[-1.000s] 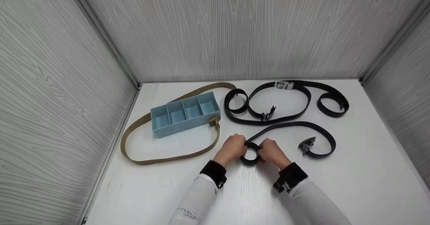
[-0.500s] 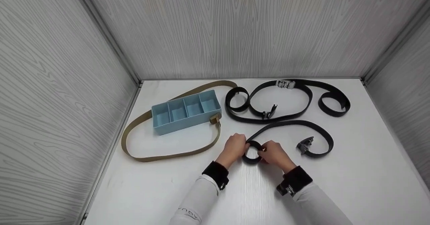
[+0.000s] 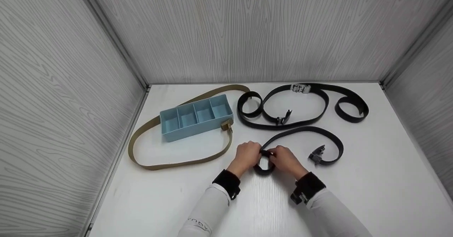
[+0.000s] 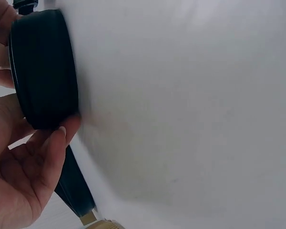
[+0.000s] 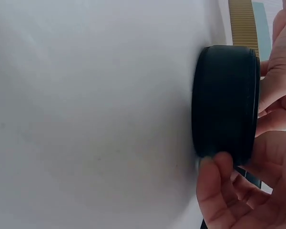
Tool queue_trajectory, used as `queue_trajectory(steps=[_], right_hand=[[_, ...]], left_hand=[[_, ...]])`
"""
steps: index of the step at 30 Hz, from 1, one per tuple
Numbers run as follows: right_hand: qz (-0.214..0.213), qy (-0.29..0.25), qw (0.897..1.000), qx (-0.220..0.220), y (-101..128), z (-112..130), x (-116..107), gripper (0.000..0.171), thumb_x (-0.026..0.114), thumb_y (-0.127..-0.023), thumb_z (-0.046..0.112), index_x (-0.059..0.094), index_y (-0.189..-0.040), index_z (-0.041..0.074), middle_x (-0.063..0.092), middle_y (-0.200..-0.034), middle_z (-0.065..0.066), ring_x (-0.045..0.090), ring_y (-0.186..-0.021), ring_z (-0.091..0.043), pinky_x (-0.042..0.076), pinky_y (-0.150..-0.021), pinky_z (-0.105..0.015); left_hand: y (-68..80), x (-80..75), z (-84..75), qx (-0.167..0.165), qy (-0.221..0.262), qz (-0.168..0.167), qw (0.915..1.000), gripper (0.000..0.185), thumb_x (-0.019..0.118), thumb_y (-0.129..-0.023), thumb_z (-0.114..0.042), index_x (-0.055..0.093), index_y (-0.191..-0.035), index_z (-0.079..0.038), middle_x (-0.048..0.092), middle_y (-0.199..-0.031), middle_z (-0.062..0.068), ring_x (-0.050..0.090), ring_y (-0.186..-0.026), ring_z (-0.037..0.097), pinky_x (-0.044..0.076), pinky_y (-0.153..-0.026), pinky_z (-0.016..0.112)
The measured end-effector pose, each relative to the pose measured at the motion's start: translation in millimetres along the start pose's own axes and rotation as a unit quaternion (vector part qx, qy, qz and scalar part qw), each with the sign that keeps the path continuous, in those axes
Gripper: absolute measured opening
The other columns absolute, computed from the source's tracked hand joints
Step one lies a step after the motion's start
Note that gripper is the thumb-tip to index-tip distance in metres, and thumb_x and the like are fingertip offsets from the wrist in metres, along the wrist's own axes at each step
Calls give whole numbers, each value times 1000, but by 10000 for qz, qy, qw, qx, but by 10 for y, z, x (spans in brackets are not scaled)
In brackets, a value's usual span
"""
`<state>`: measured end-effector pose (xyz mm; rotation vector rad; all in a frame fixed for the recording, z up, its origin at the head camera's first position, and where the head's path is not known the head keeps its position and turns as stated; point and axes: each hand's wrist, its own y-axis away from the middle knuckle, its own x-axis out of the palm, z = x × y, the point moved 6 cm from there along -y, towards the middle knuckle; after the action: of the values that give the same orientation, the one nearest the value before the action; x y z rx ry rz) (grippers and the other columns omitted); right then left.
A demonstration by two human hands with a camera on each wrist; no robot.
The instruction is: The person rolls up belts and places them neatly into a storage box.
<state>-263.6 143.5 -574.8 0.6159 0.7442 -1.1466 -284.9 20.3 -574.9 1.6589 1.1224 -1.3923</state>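
Observation:
A black belt (image 3: 311, 129) lies on edge, its near end wound into a small coil (image 3: 264, 172). My left hand (image 3: 247, 155) pinches the coil's left side, where the loose length leads off. On the opposite side my right hand (image 3: 286, 160) grips the winding, with fingers reaching inside the ring. The left wrist view shows the rolled belt (image 4: 45, 71) standing on its edge, with left fingertips at its lower end. From the right wrist, the same roll (image 5: 224, 102) shows right fingertips against its outer face. The free end's dark buckle (image 3: 316, 155) lies right of the hands.
A blue four-compartment tray (image 3: 185, 135) stands at the left inside a tan belt's loop (image 3: 170, 166). Farther back lie two more black belts, one with a silver buckle (image 3: 300, 88), the other with a dark buckle (image 3: 282, 119). Pale wood-grain walls (image 3: 212, 35) enclose the table.
The belt's buckle end has drawn left toward my hands and its outer curve has tightened. The coil looks narrower than half a second ago. My right hand has shifted slightly left.

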Motion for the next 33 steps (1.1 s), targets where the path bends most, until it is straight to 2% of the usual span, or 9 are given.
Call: queue_trajectory(steps=[4,6,12,16,20,24,26,29,33], right_hand=[[115,-357,9965,749,53,-44,-21,6,65,-86,8,69,-85,4,57,-60,0,54,-52,-14,45,-53,-31],[157,-393,9951,893,71,-45,-21,6,65,-86,7,68,-82,3,58,-59,0,56,-48,-14,46,-49,-29],[-79,86,9995,301,20,14,-30,12,64,-79,-3,67,-73,7,56,-64,0,53,-58,-17,45,-57,-34],[-219,451,9986,-183,-2,37,-21,12,64,-77,-2,71,-80,8,54,-71,-1,51,-65,-21,45,-61,-41],[-277,255,9993,-47,17,2,-25,19,66,-82,3,76,-98,8,62,-80,-2,57,-72,-22,48,-67,-43],[-10,-49,9983,582,88,-58,-38,22,65,-89,11,72,-107,1,66,-76,-3,61,-68,-20,49,-67,-39],[228,-96,9968,765,117,-72,-25,19,64,-91,12,69,-104,0,63,-68,-2,60,-59,-17,48,-61,-35],[410,-108,9969,656,117,-64,-1,9,61,-90,6,69,-90,2,59,-59,1,56,-49,-14,46,-54,-31],[279,106,9993,233,61,-15,4,15,60,-86,-1,66,-74,5,58,-61,0,55,-57,-15,47,-60,-34]], left_hand=[[4,-15,-8,-129,-50,29,9999,12,72,-82,-22,67,-78,-12,70,-79,8,67,-69,28,50,-53,42],[8,-19,-4,-182,20,75,9998,11,72,-82,-20,66,-79,-12,70,-80,9,67,-69,29,50,-53,42],[-3,-57,12,-134,138,172,9997,18,74,-81,-23,64,-71,-12,69,-77,7,67,-70,27,51,-55,41],[1,-68,11,-85,64,116,9999,21,75,-82,-25,65,-70,-11,69,-77,8,67,-70,28,51,-57,41],[23,-67,10,-109,66,104,9999,18,75,-81,-22,66,-71,-11,69,-77,9,67,-69,29,50,-56,41],[37,-61,22,-165,235,90,9995,17,74,-79,-18,63,-69,-11,68,-75,8,66,-67,28,50,-55,41],[39,-56,41,-175,348,76,9992,19,74,-78,-18,61,-66,-13,67,-72,6,65,-65,26,49,-54,40],[39,-55,64,-134,562,63,9983,22,74,-77,-17,59,-62,-14,64,-68,2,63,-65,24,48,-56,39],[36,-34,60,-19,794,80,9968,21,74,-76,-15,57,-63,-14,63,-69,2,63,-68,24,49,-60,38]])
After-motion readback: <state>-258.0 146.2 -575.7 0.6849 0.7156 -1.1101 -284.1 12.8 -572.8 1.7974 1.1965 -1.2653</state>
